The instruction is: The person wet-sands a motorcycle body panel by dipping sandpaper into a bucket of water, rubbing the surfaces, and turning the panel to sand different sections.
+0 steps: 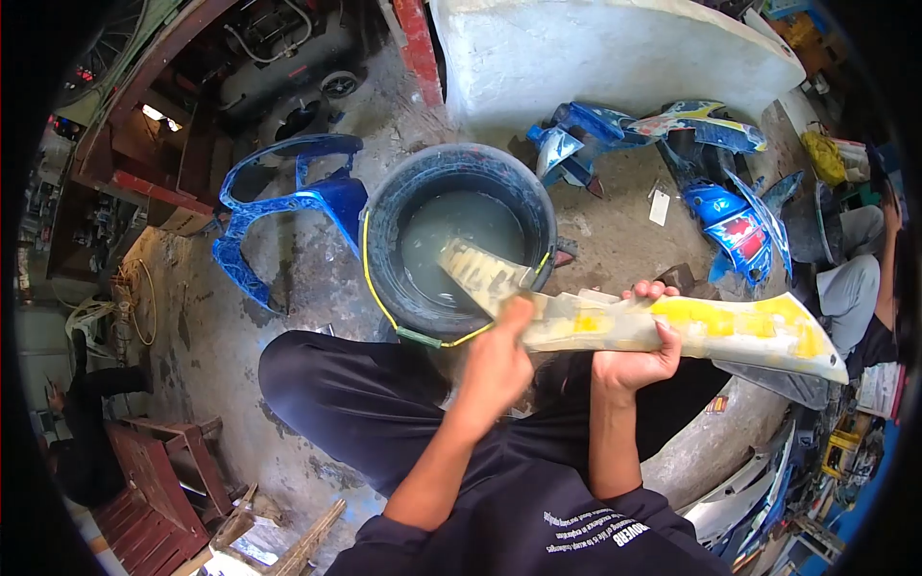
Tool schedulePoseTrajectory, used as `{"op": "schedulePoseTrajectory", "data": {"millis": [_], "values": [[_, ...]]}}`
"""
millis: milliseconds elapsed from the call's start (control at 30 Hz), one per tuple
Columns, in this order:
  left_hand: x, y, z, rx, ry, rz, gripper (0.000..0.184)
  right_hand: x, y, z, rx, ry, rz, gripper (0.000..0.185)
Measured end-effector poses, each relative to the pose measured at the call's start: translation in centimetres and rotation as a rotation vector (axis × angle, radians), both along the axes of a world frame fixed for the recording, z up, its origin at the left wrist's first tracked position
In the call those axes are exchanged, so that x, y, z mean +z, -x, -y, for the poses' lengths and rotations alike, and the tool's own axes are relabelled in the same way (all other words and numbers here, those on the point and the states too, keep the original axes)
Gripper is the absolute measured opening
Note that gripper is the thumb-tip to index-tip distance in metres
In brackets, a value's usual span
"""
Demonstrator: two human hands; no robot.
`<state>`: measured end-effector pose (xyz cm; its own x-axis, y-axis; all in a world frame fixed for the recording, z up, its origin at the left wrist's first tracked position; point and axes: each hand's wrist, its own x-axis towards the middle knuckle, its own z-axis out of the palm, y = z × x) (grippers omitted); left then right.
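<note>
A long pale panel with yellow patches (pixel 740 322) lies across my lap, its left end reaching over the rim of a black bucket (pixel 384 250). Cloudy water (pixel 423 226) fills part of the bucket. From below, my right hand (pixel 639 360) in the picture, which is the right one, wraps round the panel's middle, fingertips showing above its upper edge. My left hand (pixel 495 370) is at the panel near the bucket, fingers bent and pressed to its surface; motion blurs it, and anything beneath the fingers is hidden.
Left of the bucket lies a blue plastic frame (pixel 336 197). Blue fairing pieces (pixel 740 226) rest on the floor at the right, below a white curved wall (pixel 615 58). A red wooden bench (pixel 158 490) stands lower left. Another person's leg (pixel 850 298) shows at the right edge.
</note>
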<state>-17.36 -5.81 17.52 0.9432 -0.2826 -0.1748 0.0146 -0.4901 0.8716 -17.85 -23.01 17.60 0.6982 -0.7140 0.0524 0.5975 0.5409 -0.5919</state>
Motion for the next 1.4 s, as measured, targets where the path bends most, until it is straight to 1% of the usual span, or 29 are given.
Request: {"op": "schedulePoseTrajectory", "data": {"millis": [33, 67, 133, 167, 200, 267, 333, 367, 400, 433, 467, 500, 533, 567, 600, 667, 700, 733, 800, 867, 967, 1000, 1067, 1100, 1200, 1233, 1300, 1367, 1400], "values": [[0.8, 1.0, 0.3, -0.080, 0.046, 0.115, 0.050, 0.5, 0.1, 0.4, 0.005, -0.019, 0.004, 0.047], [0.7, 1.4, 0.1, -0.086, 0.046, 0.102, 0.050, 0.8, 0.5, 0.7, 0.008, -0.038, 0.003, 0.047], [0.0, 0.5, -0.3, -0.008, 0.005, 0.053, 0.051, 0.9, 0.5, 0.9, 0.007, -0.043, 0.000, 0.046], [-2.3, -0.5, -0.6, 0.044, -0.061, 0.017, 0.052, 0.7, 0.6, 0.8, 0.002, -0.029, -0.013, 0.046], [-3.1, -1.6, -0.7, 0.087, -0.050, 0.006, 0.052, 0.6, 0.6, 0.7, 0.000, -0.015, -0.026, 0.047], [-3.9, -0.8, -0.9, 0.032, -0.043, 0.088, 0.052, 0.7, 0.6, 0.8, 0.000, -0.033, -0.022, 0.046], [0.0, 1.2, 0.1, -0.048, 0.059, 0.056, 0.052, 0.6, 0.8, 1.1, 0.000, -0.051, -0.033, 0.046], [1.9, 2.0, 0.6, -0.075, 0.088, 0.082, 0.051, 0.6, 0.9, 1.2, 0.022, -0.055, -0.018, 0.046], [1.6, 1.7, 0.6, -0.072, 0.087, 0.086, 0.051, 0.7, 0.6, 1.4, 0.048, -0.057, 0.006, 0.046], [0.7, 1.2, 0.3, -0.013, 0.061, 0.058, 0.051, 0.7, 0.6, 1.3, 0.050, -0.057, 0.007, 0.046], [-0.4, 0.7, 0.1, 0.040, 0.036, 0.028, 0.050, 0.7, 0.7, 0.9, 0.044, -0.051, -0.003, 0.046], [-2.8, -0.4, -0.3, 0.076, -0.045, 0.032, 0.049, 0.7, 0.7, 0.8, 0.042, -0.044, -0.011, 0.047], [-3.6, -1.7, -0.6, 0.079, -0.048, -0.006, 0.050, 0.7, 0.7, 0.8, 0.044, -0.046, -0.007, 0.047], [-4.1, -2.1, -0.8, 0.068, -0.018, 0.023, 0.055, 0.5, 0.7, 0.7, 0.063, -0.037, 0.019, 0.048], [-3.8, -2.3, -0.7, 0.055, 0.014, 0.047, 0.059, 0.5, 0.7, 0.9, 0.081, -0.026, 0.041, 0.048], [-0.8, -0.4, 1.0, 0.036, 0.102, 0.090, 0.059, 1.0, 0.7, 1.6, 0.094, -0.018, 0.047, 0.049], [-1.0, 0.2, 1.3, 0.048, 0.146, 0.168, 0.058, 1.2, 0.7, 1.9, 0.107, -0.017, 0.056, 0.049], [-1.7, -0.3, 1.1, 0.046, 0.144, 0.171, 0.058, 1.1, 0.7, 2.0, 0.106, -0.019, 0.060, 0.049], [-4.0, -2.2, 0.1, 0.082, 0.047, 0.038, 0.057, 0.9, 1.0, 2.1, 0.121, -0.028, 0.064, 0.051], [-4.7, -3.1, -0.2, 0.080, 0.087, 0.039, 0.056, 1.0, 1.3, 1.8, 0.132, -0.006, 0.071, 0.051], [-1.2, -1.3, 0.6, 0.034, 0.170, 0.010, 0.048, 1.7, 1.2, 2.3, 0.157, 0.013, 0.089, 0.052], [-1.0, -1.1, 0.4, 0.033, 0.167, 0.009, 0.048, 1.8, 1.1, 2.3, 0.173, 0.008, 0.108, 0.052], [-0.9, -1.2, 0.1, 0.030, 0.241, 0.072, 0.049, 1.5, 1.0, 2.2, 0.197, 0.020, 0.117, 0.053], [-2.2, -1.7, 0.0, 0.091, 0.174, 0.079, 0.049, 1.5, 1.2, 2.3, 0.221, 0.037, 0.120, 0.055], [-2.9, -2.6, -0.4, 0.097, 0.148, 0.094, 0.051, 1.7, 1.3, 1.9, 0.251, 0.104, 0.093, 0.058], [-1.8, -2.1, -0.1, 0.097, 0.151, 0.093, 0.051, 1.6, 1.4, 2.1, 0.266, 0.117, 0.100, 0.060], [0.4, -0.4, 0.4, -0.047, 0.153, 0.233, 0.056, 1.8, 1.6, 2.4, 0.291, 0.129, 0.125, 0.059], [-0.5, -0.9, -0.1, -0.008, 0.131, 0.237, 0.056, 1.9, 1.3, 2.1, 0.319, 0.138, 0.162, 0.058], [-0.6, -1.2, -0.3, 0.026, 0.117, 0.237, 0.056, 1.9, 1.2, 1.7, 0.302, 0.149, 0.128, 0.058]]}}
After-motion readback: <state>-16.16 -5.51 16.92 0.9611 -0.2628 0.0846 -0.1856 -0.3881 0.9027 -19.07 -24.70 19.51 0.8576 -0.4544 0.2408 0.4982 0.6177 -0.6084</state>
